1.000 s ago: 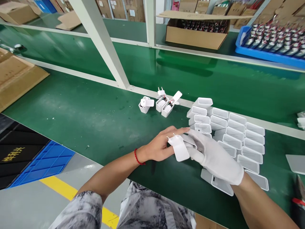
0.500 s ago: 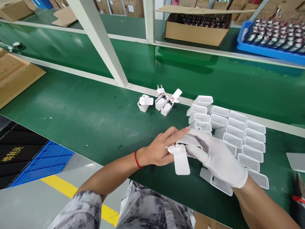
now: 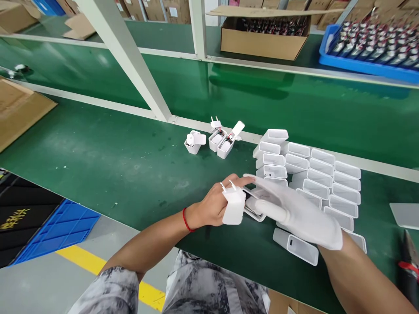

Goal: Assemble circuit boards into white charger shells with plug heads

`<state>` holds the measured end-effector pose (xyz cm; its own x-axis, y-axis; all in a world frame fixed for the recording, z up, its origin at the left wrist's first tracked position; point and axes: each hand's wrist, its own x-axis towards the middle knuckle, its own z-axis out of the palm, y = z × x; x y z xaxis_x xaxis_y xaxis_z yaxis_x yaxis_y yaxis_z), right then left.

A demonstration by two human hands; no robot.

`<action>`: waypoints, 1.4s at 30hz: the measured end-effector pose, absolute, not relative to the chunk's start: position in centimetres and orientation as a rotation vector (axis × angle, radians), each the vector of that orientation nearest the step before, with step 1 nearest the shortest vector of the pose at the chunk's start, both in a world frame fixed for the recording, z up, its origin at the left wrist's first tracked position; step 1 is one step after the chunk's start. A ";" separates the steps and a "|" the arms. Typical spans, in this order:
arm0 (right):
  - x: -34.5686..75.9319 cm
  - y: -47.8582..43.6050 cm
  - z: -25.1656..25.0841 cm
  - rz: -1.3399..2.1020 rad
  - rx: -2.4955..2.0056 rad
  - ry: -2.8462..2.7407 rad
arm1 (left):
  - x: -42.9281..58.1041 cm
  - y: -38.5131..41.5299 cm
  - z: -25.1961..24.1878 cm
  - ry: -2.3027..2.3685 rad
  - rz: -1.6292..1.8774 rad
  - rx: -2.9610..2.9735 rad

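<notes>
My left hand (image 3: 214, 203), bare with a red cord at the wrist, grips a white plastic case (image 3: 259, 217) from its left side. A white end cap with a two-pin plug (image 3: 234, 207) hangs beside the case's open end, pins up, in front of my left fingers. My right hand (image 3: 294, 213), in a white glove, is closed round the case's other side with its thumb at the opening. The glove hides much of the case and its inside. Close to the right hand, empty white cases (image 3: 316, 189) stand in rows, and one more case (image 3: 303, 249) lies nearer me.
Behind my hands, three cases (image 3: 225, 147) hold wired parts and loose plug caps. Pliers (image 3: 408, 261) lie at the right edge, near a flat white piece (image 3: 406, 214). On the shelf are a cardboard box (image 3: 262, 43) and a blue tray (image 3: 366, 67) of wired parts. A slanted post (image 3: 127, 61) rises left.
The plug cap has swung left and up, its pins now upward instead of sideways. My right thumb and glove have shifted slightly left at the case opening. The view has moved a little.
</notes>
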<state>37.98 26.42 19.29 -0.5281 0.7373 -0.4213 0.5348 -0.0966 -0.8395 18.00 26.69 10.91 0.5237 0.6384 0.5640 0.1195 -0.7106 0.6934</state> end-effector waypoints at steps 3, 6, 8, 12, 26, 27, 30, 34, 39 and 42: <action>36.8 26.1 18.6 1.616 -1.386 -2.002 | 17.9 26.4 10.8 0.665 1.092 2.191; 36.3 25.7 18.1 1.579 -1.378 -1.942 | 17.8 26.3 10.8 0.680 1.076 2.203; 36.4 25.7 18.0 1.620 -1.378 -1.907 | 17.8 26.3 10.8 0.663 1.073 2.176; 37.3 26.4 18.4 1.735 -1.304 -1.914 | 17.8 26.4 10.7 0.639 1.040 2.081; 36.7 25.7 18.1 1.813 -1.293 -1.712 | 17.6 26.4 10.4 0.678 1.157 2.089; 36.8 25.8 18.3 1.828 -1.299 -1.686 | 17.7 26.5 10.4 0.678 1.182 2.072; 36.9 26.0 18.5 1.799 -1.315 -1.602 | 17.8 26.5 10.5 0.733 1.236 1.990; 36.2 25.8 18.2 1.709 -1.349 -1.690 | 18.0 26.5 10.5 0.702 1.185 2.119; 35.6 25.4 17.6 1.636 -1.373 -1.713 | 18.2 26.4 10.1 0.717 1.148 2.214; 35.8 25.7 17.6 1.698 -1.354 -1.647 | 18.2 26.4 10.2 0.726 1.108 2.128</action>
